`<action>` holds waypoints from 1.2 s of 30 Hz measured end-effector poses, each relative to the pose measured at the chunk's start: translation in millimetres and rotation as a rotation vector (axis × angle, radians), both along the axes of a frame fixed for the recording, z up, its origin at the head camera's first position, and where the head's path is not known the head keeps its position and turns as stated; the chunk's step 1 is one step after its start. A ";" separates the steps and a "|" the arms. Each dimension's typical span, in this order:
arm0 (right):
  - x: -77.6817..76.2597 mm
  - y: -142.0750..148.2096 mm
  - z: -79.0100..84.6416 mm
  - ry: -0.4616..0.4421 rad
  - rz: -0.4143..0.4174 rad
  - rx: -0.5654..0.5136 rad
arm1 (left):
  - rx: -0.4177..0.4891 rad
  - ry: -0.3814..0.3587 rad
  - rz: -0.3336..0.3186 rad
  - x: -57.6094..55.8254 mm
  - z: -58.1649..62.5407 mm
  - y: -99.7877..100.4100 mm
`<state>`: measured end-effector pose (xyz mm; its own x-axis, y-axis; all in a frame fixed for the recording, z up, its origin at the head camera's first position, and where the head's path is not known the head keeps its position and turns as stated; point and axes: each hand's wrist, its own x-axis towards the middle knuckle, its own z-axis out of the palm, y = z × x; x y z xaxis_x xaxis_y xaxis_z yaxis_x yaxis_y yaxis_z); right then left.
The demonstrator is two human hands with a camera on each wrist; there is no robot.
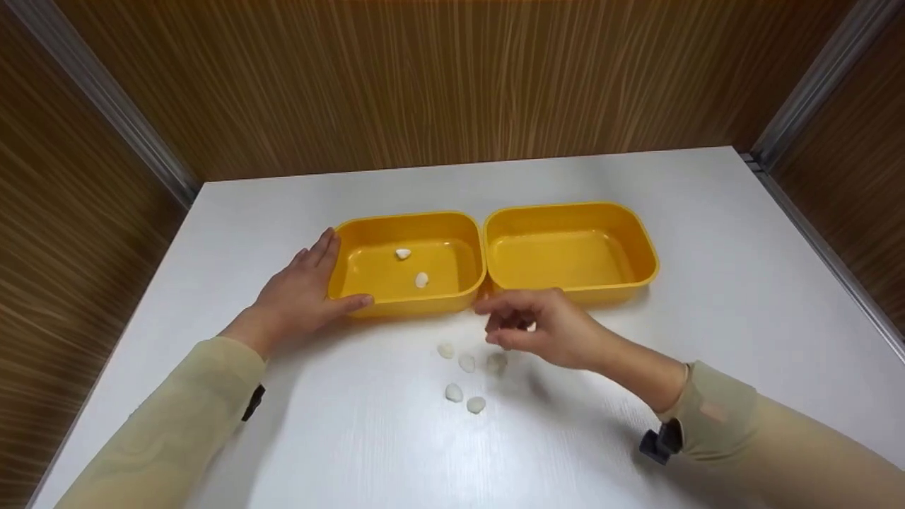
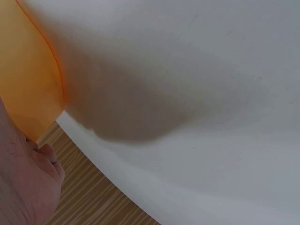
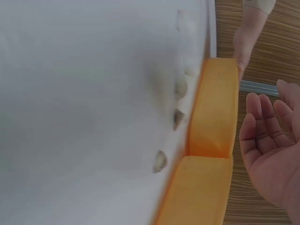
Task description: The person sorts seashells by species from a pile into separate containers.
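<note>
My left hand [image 1: 300, 290] rests against the left yellow bin [image 1: 417, 307], with straight fingers along its left side and the thumb over its front rim. Two small white pebble-like pieces, one farther back [image 1: 402, 254] and one nearer [image 1: 421, 280], lie in that bin. My right hand [image 1: 548, 326] hovers in front of where the two bins meet, its fingers loosely bent. The right wrist view shows its palm and fingers [image 3: 263, 126] holding nothing. Several more whitish pieces [image 1: 454, 392] lie loose on the table just left of and below this hand.
A second yellow bin [image 1: 573, 288] stands right beside the left one, with bare floor showing inside. Both sit on a white table [image 1: 339, 438]. Brown wood-grain panels [image 1: 452, 85] rise behind and at both sides, with metal strips [image 1: 813, 71] in the corners.
</note>
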<state>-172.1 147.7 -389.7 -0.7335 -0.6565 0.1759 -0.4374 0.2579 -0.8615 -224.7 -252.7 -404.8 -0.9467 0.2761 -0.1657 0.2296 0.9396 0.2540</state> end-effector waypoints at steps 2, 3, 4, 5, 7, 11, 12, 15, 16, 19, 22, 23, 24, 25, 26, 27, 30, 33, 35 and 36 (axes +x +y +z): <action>5.8 3.8 -7.4 -0.012 0.010 0.015 | 0.003 0.001 0.000 0.5 0.6 0.4; 9.0 5.1 -10.5 -0.020 0.016 0.023 | 0.005 0.001 0.000 0.6 0.7 0.4; 11.9 6.5 -14.1 -0.030 0.023 0.030 | 0.005 -0.001 0.003 0.5 0.8 0.4; 14.6 7.5 -17.6 -0.041 0.029 0.037 | 0.006 -0.001 0.002 0.6 0.9 0.5; 20.1 8.7 -24.2 -0.067 0.047 0.046 | 0.006 -0.003 0.004 0.5 0.9 0.6; 29.4 9.5 -35.6 -0.109 0.091 0.040 | 0.004 0.010 -0.008 0.6 0.9 0.3; 31.4 9.1 -38.0 -0.114 0.103 0.037 | 0.001 0.009 -0.009 0.7 0.9 0.1; 36.2 7.7 -44.2 -0.131 0.127 0.041 | -0.004 0.006 -0.012 0.7 0.4 -0.6; 37.8 7.0 -45.5 -0.137 0.130 0.047 | -0.006 0.000 -0.008 0.8 0.3 -0.6; 41.3 4.9 -47.9 -0.148 0.131 0.062 | -0.012 -0.011 0.001 0.7 0.4 -0.5; 43.5 3.1 -48.6 -0.157 0.134 0.077 | -0.009 -0.011 0.004 1.1 1.4 0.0; 43.8 2.4 -49.2 -0.159 0.138 0.080 | -0.010 -0.011 0.004 1.1 1.7 0.2; 44.2 1.8 -49.6 -0.164 0.140 0.085 | -0.008 -0.011 0.005 1.4 2.1 0.5; 44.5 1.2 -49.7 -0.165 0.143 0.090 | -0.006 -0.010 0.007 1.7 2.6 0.9; 44.9 0.6 -50.3 -0.159 0.147 0.092 | -0.004 -0.011 0.009 2.0 2.7 1.1; 45.5 0.1 -50.9 -0.152 0.148 0.095 | -0.002 -0.010 0.009 2.1 2.8 1.0; 47.9 -0.6 -52.3 -0.119 0.144 0.095 | 0.003 -0.009 0.011 2.2 3.0 1.5; 50.1 -1.2 -53.8 -0.085 0.138 0.089 | 0.001 -0.014 0.016 1.9 3.2 1.3; 50.9 -1.5 -54.0 -0.073 0.134 0.087 | 0.000 -0.019 0.020 1.2 3.4 1.5; 51.2 -1.5 -53.8 -0.069 0.132 0.086 | 0.001 -0.021 0.020 0.9 3.5 1.5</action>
<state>-121.0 146.1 -443.5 -0.6481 -0.7586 0.0668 -0.4129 0.2762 -0.8679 -223.9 -251.2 -401.4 -0.9483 0.2576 -0.1854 0.2055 0.9435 0.2598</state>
